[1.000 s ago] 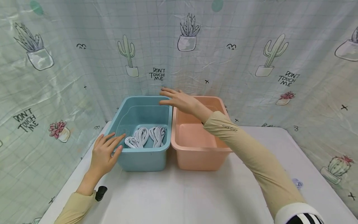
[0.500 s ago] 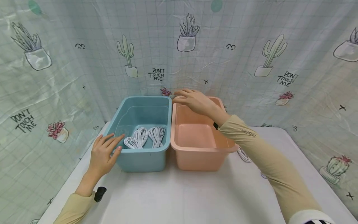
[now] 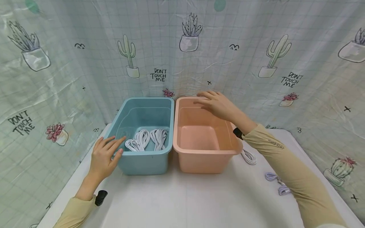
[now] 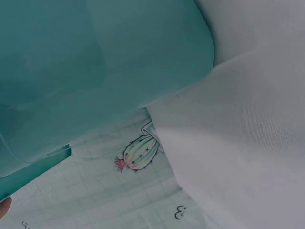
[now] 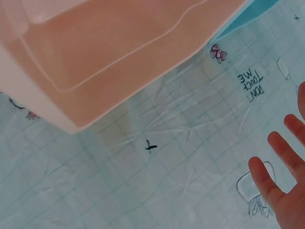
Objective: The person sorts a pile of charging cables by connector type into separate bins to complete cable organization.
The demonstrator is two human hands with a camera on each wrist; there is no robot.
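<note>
Stretching the right arm (image 3: 291, 177) forward, with the right hand (image 3: 218, 104) up by the back of the peach tub (image 3: 201, 162), with fingers spread loosely. Holding the left hand (image 3: 103, 158) at the near corner of the blue tub (image 3: 144, 163), with fingers apart, maybe touching it. In the blue tub, bundles of white cord (image 3: 158, 137).

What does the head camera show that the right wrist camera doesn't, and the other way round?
Only the head view: the left hand, white cords inside the blue bin, and lilac cords on the table.
Only the right wrist view: the palm side of the right hand, its fingers spread.
Both: that hand, the orange bin, at least part of the blue bin, and the printed curtain.
</note>
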